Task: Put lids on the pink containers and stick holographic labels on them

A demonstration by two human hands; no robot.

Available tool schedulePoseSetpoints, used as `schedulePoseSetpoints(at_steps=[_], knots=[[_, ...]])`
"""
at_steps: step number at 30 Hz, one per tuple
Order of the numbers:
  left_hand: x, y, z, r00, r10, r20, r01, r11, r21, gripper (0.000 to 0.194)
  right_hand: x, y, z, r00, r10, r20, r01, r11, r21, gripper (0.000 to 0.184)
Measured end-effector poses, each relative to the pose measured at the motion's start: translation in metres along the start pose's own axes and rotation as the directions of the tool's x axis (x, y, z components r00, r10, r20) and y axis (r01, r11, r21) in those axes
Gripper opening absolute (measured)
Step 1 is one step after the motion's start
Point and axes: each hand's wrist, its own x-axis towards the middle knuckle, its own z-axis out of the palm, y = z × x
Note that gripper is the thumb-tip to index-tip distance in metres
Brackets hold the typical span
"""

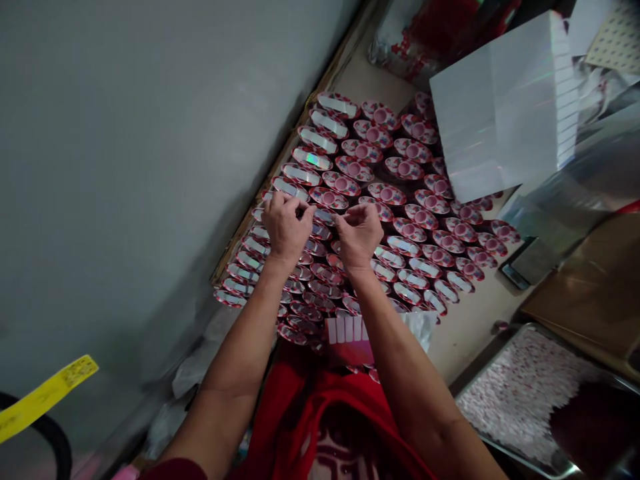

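Note:
Rows of oval-topped containers point(345, 183), red with a floral print and a pink disc on top, stand packed together. Many of their tops carry a shiny silver-white sticker strip point(303, 175). Between my two hands, a greyish sticker strip point(325, 216) lies over one container top. My left hand point(289, 227) is closed at its left end, fingers bent. My right hand point(359, 232) pinches at the right end with thumb and forefinger. The fingertips partly hide the strip's ends. Below my right hand lies a partly used sticker sheet point(347, 329).
A large white sticker sheet point(500, 113) covers containers at the upper right. A phone-like dark device point(527, 262) lies right of the rows. At the lower right stands a metal tray point(525, 393) of pale flecked bits. A grey wall point(150, 133) borders the left.

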Motion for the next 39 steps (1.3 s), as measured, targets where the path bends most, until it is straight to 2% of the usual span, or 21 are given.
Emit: schedulePoseSetpoints(at_steps=[6, 9, 12, 15, 17, 19, 20, 21, 22, 24, 26, 28, 31, 35, 37, 39], knots=[[0.000, 0.005, 0.001, 0.998, -0.047, 0.032, 0.047, 0.999, 0.006, 0.017, 0.001, -0.003, -0.002, 0.999, -0.037, 0.023, 0.040, 0.985, -0.168, 0.025], [0.004, 0.010, -0.002, 0.992, -0.128, 0.011, 0.128, 0.992, -0.017, 0.027, 0.007, -0.002, -0.005, 0.998, -0.045, 0.043, 0.057, 0.947, -0.316, 0.030], [0.015, 0.013, -0.006, 0.969, -0.248, 0.002, 0.248, 0.967, -0.053, 0.045, 0.019, 0.002, -0.008, 0.986, -0.080, 0.147, 0.133, 0.908, -0.397, 0.034], [0.022, 0.018, -0.008, 0.960, -0.280, 0.000, 0.279, 0.959, -0.047, 0.047, 0.031, 0.003, -0.021, 0.964, -0.099, 0.249, 0.191, 0.905, -0.379, 0.033], [0.009, 0.025, -0.008, 0.980, -0.188, -0.068, 0.184, 0.981, -0.060, 0.045, 0.033, 0.003, -0.047, 0.958, -0.094, 0.269, 0.190, 0.916, -0.354, 0.032], [-0.024, 0.036, -0.010, 0.995, -0.028, -0.093, 0.017, 0.993, -0.115, 0.041, 0.027, 0.005, -0.091, 0.953, -0.085, 0.291, 0.184, 0.925, -0.332, 0.028], [-0.047, 0.042, -0.011, 0.997, 0.059, -0.051, -0.066, 0.986, -0.155, 0.037, 0.020, 0.008, -0.118, 0.949, -0.086, 0.304, 0.188, 0.927, -0.324, 0.024], [-0.074, 0.048, -0.012, 0.989, 0.138, 0.048, -0.126, 0.972, -0.197, 0.027, 0.010, 0.013, -0.145, 0.946, -0.084, 0.314, 0.189, 0.927, -0.323, 0.021], [-0.101, 0.053, -0.011, 0.962, 0.212, 0.171, -0.168, 0.956, -0.239, 0.019, -0.003, 0.019, -0.172, 0.947, -0.080, 0.312, 0.186, 0.927, -0.325, 0.017], [-0.151, 0.062, -0.008, 0.854, 0.330, 0.402, -0.231, 0.933, -0.276, 0.020, -0.035, 0.034, -0.216, 0.964, -0.135, 0.227, 0.207, 0.920, -0.333, 0.013], [-0.187, 0.067, -0.001, 0.768, 0.323, 0.553, -0.241, 0.946, -0.218, 0.030, -0.070, 0.051, -0.240, 0.942, -0.260, 0.210, 0.326, 0.856, -0.401, 0.017], [-0.204, 0.069, 0.006, 0.732, 0.239, 0.638, -0.206, 0.970, -0.128, 0.027, -0.102, 0.068, -0.244, 0.891, -0.361, 0.274, 0.451, 0.762, -0.464, 0.022], [-0.210, 0.069, 0.011, 0.711, 0.164, 0.683, -0.126, 0.986, -0.106, 0.012, -0.135, 0.088, -0.228, 0.822, -0.391, 0.415, 0.565, 0.652, -0.505, 0.032], [-0.209, 0.069, 0.011, 0.708, 0.155, 0.689, -0.065, 0.986, -0.155, 0.018, -0.154, 0.108, -0.209, 0.786, -0.371, 0.494, 0.611, 0.581, -0.537, 0.041], [-0.210, 0.068, 0.011, 0.708, 0.132, 0.694, -0.039, 0.988, -0.149, 0.019, -0.159, 0.118, -0.208, 0.769, -0.376, 0.516, 0.632, 0.569, -0.526, 0.045], [-0.211, 0.066, 0.011, 0.687, 0.118, 0.717, -0.005, 0.987, -0.158, 0.020, -0.164, 0.128, -0.213, 0.737, -0.399, 0.545, 0.667, 0.555, -0.497, 0.049]])
